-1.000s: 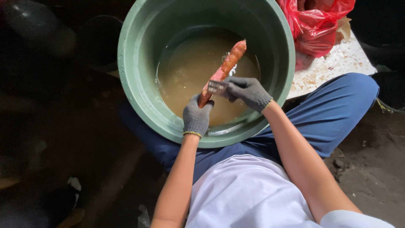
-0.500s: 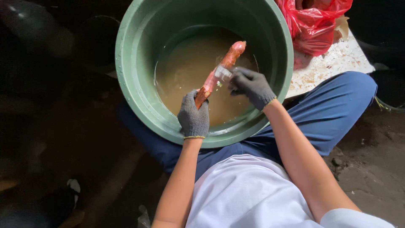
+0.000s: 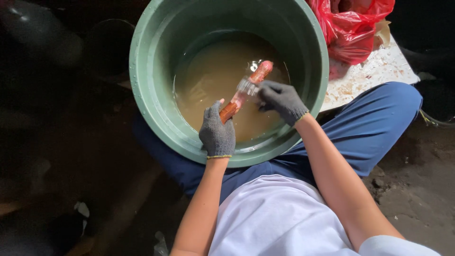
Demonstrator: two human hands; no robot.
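Muddy brown water is held in a big green tub [image 3: 142, 90], which is set between the blue-trousered legs of a seated person. Behind the tub, at the upper right, a red plastic bag [image 3: 353, 28] is seen lying on a speckled white board [image 3: 374, 71].

Over the water, a long orange-red root, seemingly a carrot [image 3: 258, 73], is kept above the surface near the tub's middle. Its long axis is slanted from lower left to upper right, with the lower end buried in the left hand [image 3: 218, 135] and the rounded far end pointed away from the body. The left hand, in a grey knitted glove, is closed around that near end, thumb raised along the side. The right hand [image 3: 282, 99], gloved the same way, is curled shut on a small pale brush [image 3: 246, 86], whose bristles are laid against the middle of the carrot. The carrot is thus reached from the right by the brushing hand and is gripped from below by the left, both touching it. Whether the tip is wet cannot be told.
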